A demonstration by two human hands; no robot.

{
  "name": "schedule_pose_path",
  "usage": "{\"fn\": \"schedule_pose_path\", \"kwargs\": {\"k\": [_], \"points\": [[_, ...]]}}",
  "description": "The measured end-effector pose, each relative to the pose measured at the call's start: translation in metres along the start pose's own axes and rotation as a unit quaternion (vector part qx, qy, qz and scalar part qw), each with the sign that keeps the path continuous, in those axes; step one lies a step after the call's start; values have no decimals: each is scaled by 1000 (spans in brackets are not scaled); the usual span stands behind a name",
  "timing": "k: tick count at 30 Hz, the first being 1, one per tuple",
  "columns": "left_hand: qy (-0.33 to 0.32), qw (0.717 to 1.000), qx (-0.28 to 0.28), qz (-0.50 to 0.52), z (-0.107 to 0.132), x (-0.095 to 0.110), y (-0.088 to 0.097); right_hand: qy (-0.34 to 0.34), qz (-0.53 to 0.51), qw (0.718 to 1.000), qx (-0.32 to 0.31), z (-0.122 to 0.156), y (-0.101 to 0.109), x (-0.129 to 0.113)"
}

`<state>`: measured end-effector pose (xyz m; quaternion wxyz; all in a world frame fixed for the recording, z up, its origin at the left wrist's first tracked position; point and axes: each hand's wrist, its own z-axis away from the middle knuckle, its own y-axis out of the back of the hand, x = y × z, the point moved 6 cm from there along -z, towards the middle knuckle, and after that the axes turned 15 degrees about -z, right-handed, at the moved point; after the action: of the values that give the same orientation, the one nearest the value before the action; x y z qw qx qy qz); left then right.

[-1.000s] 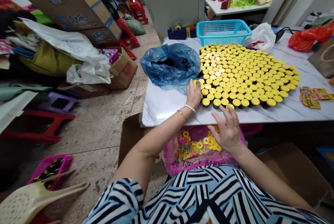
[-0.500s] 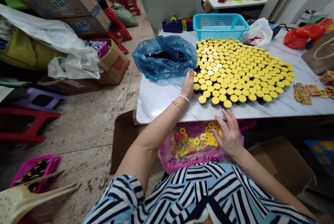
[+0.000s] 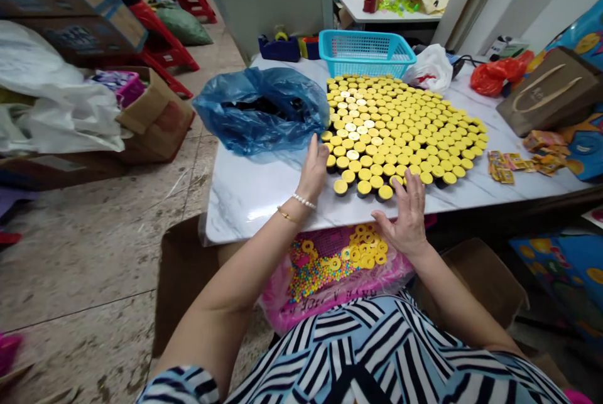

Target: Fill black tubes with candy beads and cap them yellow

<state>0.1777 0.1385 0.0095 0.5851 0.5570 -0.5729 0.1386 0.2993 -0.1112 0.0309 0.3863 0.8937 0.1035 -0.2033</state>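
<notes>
A wide, close-packed group of small dark pots with yellow lids (image 3: 386, 131) stands on the marble-patterned table (image 3: 254, 187). At the group's left edge my left hand (image 3: 315, 173) is held on its side, fingers straight, beside the nearest pots. My right hand (image 3: 406, 215) is open with fingers spread, its fingertips at the front row of pots. Nothing is gripped in either hand. An opened blue plastic bag (image 3: 221, 124) lies left of the pots, with dark things inside that I cannot make out.
A pink-lined tray (image 3: 301, 311) below the table edge holds yellow rings and colourful beads. Behind the pots stands a turquoise basket (image 3: 367, 68) beside a white plastic bag (image 3: 431, 68). Small yellow packets (image 3: 502, 168) and a brown paper bag (image 3: 551, 93) are at the right.
The view has shifted to the right. My right hand has moved forward from the table edge to the front pots. My left hand stays by the group's left side.
</notes>
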Motion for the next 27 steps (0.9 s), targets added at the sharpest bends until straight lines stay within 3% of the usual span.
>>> {"fn": "schedule_pose_path", "kwargs": {"k": [6, 10, 14, 20, 27], "points": [[-31, 994, -27, -106, 19, 27, -14, -36, 32, 999, 2, -2, 21, 16], [-12, 996, -13, -86, 16, 26, -16, -16, 60, 998, -11, -3, 4, 9], [14, 999, 13, -41, 23, 27, -14, -17, 89, 996, 19, -9, -13, 7], [15, 997, 39, -60, 32, 45, -25, -12, 94, 995, 16, -24, -27, 9], [34, 995, 49, -82, 28, 41, -30, -26, 96, 995, -5, -28, -36, 15]]}}
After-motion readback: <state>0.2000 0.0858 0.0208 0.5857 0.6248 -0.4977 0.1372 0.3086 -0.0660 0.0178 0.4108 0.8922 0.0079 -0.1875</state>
